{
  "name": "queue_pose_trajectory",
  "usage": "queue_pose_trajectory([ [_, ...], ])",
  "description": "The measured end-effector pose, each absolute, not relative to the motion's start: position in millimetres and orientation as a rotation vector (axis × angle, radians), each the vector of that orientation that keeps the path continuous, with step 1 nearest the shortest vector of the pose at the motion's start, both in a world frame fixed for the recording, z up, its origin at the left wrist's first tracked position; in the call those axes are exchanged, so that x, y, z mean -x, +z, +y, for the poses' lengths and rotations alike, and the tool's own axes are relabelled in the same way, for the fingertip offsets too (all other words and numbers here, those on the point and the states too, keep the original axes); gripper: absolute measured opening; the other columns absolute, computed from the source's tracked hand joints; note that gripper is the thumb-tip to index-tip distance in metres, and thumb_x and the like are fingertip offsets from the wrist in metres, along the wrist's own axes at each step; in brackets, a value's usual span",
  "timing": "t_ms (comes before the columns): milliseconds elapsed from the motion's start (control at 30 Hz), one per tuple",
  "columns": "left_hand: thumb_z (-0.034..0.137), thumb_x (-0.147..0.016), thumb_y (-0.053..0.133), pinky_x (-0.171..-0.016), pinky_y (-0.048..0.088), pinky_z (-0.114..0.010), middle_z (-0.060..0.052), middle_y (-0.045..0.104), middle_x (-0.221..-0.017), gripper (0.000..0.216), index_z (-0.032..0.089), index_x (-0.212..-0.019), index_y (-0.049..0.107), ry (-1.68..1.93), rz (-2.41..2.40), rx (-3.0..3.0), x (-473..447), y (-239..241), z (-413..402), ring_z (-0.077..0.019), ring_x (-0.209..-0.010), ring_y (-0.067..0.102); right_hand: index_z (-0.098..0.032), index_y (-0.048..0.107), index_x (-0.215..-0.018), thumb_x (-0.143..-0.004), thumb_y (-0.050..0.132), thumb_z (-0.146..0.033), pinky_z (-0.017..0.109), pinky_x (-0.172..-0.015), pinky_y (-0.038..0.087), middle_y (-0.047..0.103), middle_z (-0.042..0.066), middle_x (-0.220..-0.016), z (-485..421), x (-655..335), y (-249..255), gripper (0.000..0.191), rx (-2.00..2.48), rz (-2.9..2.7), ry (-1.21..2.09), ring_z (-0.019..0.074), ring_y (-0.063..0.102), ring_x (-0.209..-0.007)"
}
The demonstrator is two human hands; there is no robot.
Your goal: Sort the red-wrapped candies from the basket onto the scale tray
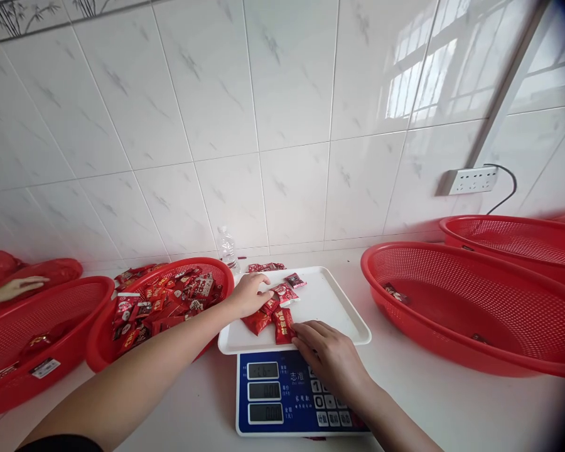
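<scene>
A white tray (343, 314) sits on a blue digital scale (306, 402) in front of me. On it lie several small snack packets, mostly red, with a dark one (295, 280) toward the back. My left hand (250, 295) reaches over the tray's left side, thumb and fingers apart, just above a red-and-white packet (285, 294) and a red packet (258, 321). At the tray's front edge, my right hand (329, 351) has its fingertips closed at the right edge of another red packet (283, 325). Its palm hangs over the scale's keypad.
A red basket (223, 270) heaped with packets stands left of the tray, another red basket (98, 295) beyond it. At right is a large red basket (433, 251) with a few packets. A clear bottle (226, 248) stands behind. Another person's hand (21, 287) shows far left.
</scene>
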State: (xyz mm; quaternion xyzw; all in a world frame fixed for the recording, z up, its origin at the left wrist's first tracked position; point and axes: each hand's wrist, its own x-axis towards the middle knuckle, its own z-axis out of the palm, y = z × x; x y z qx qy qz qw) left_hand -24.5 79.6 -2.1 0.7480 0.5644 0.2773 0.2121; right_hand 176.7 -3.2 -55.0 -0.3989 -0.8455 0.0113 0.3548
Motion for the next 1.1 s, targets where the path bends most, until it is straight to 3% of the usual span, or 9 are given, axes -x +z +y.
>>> queue_pose_trajectory([
  [100, 0.029, -0.079, 0.058, -0.096, 0.039, -0.037, -0.01, 0.063, -0.113, 0.023, 0.018, -0.099, 0.062, 0.667, 1.487, -2.276, 12.5, -6.5, 83.7, -0.0259, -0.11, 0.053, -0.021, 0.062, -0.102, -0.094, 0.04, -0.024, 0.029, -0.067, 0.053, 0.071, 0.006, -0.091, -3.2, -176.4, -55.1, 0.023, 1.024, -2.18, 0.03, 0.0185, 0.067, -0.08],
  [233, 0.029, -0.069, 0.069, -0.09, 0.042, -0.033, -0.008, 0.061, -0.117, 0.038, 0.021, -0.105, 0.062, 0.42, 1.414, -2.323, -5.2, -9.3, 92.0, -0.0256, -0.105, 0.056, -0.021, 0.062, -0.101, -0.094, 0.041, -0.023, 0.029, -0.067, 0.052, 0.071, 0.006, -0.089, -2.5, -176.5, -56.1, 0.023, 1.012, -2.178, 0.033, 0.0182, 0.066, -0.079],
  [433, 0.014, -0.076, 0.046, -0.07, 0.042, -0.028, -0.003, 0.063, -0.077, 0.016, 0.018, -0.081, 0.06, 0.567, 1.583, -2.245, -13.1, 4.4, 104.3, -0.0188, -0.075, 0.057, -0.021, 0.062, -0.1, -0.094, 0.041, -0.023, 0.028, -0.065, 0.052, 0.071, 0.005, -0.087, -2.6, -176.7, -56.0, 0.023, 0.995, -2.171, 0.019, 0.0175, 0.067, -0.077],
  [600, 0.019, -0.074, 0.045, -0.068, 0.039, -0.026, 0.0, 0.06, -0.075, 0.011, 0.019, -0.072, 0.056, 0.609, 1.539, -2.189, -21.9, 20.5, 112.2, -0.0172, -0.075, 0.054, -0.021, 0.062, -0.101, -0.093, 0.043, -0.022, 0.03, -0.067, 0.053, 0.071, 0.005, -0.089, -2.9, -176.0, -56.3, 0.021, 1.011, -2.176, 0.059, 0.0184, 0.066, -0.08],
  [833, 0.018, -0.063, 0.051, -0.058, 0.037, -0.024, 0.004, 0.053, -0.056, 0.006, 0.019, -0.057, 0.052, 0.328, 1.307, -2.08, -40.2, 21.4, 120.1, -0.014, -0.059, 0.049, -0.021, 0.062, -0.101, -0.093, 0.043, -0.022, 0.029, -0.067, 0.052, 0.07, 0.005, -0.089, -2.4, -176.3, -56.4, 0.021, 1.019, -2.188, 0.046, 0.0184, 0.066, -0.079],
  [1100, 0.022, -0.07, 0.048, -0.064, 0.044, -0.025, 0.002, 0.057, -0.07, 0.013, 0.017, -0.079, 0.056, 0.388, 1.22, -1.848, -1.6, 43.9, 112.8, -0.0134, -0.066, 0.055, -0.021, 0.062, -0.102, -0.093, 0.041, -0.023, 0.031, -0.068, 0.053, 0.071, 0.006, -0.09, -2.9, -175.5, -56.1, 0.023, 1.013, -2.186, 0.072, 0.0195, 0.067, -0.08],
])
